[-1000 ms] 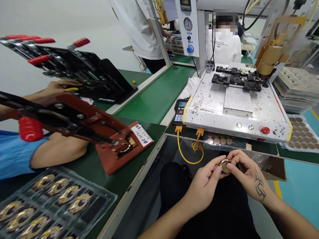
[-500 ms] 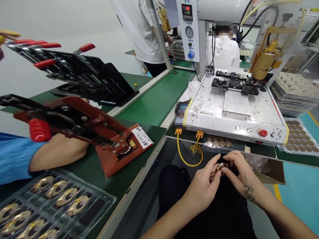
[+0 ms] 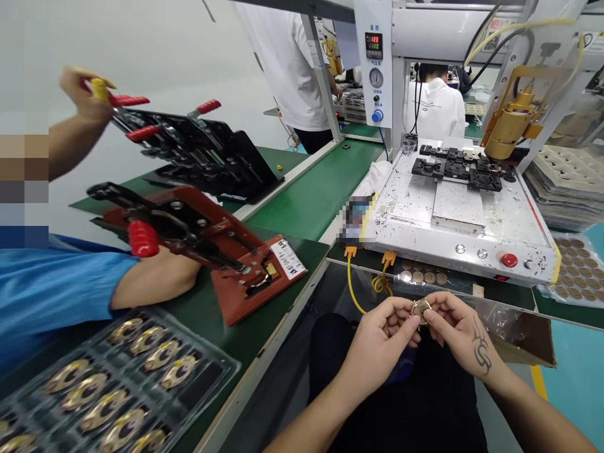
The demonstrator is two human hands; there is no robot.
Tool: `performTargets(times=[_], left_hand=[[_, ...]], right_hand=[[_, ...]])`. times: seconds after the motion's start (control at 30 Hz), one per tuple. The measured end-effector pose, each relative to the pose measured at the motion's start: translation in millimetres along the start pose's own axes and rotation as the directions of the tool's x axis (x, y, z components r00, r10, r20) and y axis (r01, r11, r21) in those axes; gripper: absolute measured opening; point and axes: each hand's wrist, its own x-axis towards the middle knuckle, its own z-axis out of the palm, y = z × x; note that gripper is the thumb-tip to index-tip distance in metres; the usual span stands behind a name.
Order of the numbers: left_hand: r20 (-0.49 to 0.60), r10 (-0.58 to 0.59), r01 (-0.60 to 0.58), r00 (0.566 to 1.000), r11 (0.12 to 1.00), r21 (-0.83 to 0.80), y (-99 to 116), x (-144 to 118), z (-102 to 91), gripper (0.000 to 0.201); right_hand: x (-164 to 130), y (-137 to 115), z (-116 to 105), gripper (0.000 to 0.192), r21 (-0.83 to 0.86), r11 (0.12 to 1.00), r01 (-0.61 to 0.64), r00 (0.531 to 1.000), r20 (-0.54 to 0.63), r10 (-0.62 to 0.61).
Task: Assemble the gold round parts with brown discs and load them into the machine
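Note:
Above my lap, a small round gold-rimmed metal part is held between both hands, its flat face turned up toward me. My left hand pinches its left edge with thumb and fingers. At its right edge, the thumb and fingers of my right hand are closed on it too. Both hands are in front of the bench edge, below the white machine. Fingertips hide part of the rim.
On the left bench stand a brown clamp fixture, black fixtures with red handles, and a tray of gold-coloured parts. A co-worker's hand is at a red handle; a blue sleeve is nearer. Round brown discs lie right.
The part has turned from nearly edge-on to face-up in my fingers. My view has swung left, bringing more of the co-worker's arm and raised hand into sight.

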Motion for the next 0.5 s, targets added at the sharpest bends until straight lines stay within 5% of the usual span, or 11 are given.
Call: performTargets(times=[0.4, 0.5], left_hand=[[-0.002, -0.004, 0.004, 1.0, 1.0, 0.029, 3, -1, -3.4, 0.025], [0.007, -0.027, 0.027, 1.0, 0.999, -0.016, 4, 1, -5.7, 0.029]], right_hand=[[-4, -10, 1, 0.025, -0.059, 0.998, 0.033, 0.997, 0.074, -0.029], [-6, -14, -6, 0.053, -0.166, 0.982, 0.096, 0.978, 0.2, -0.061]])
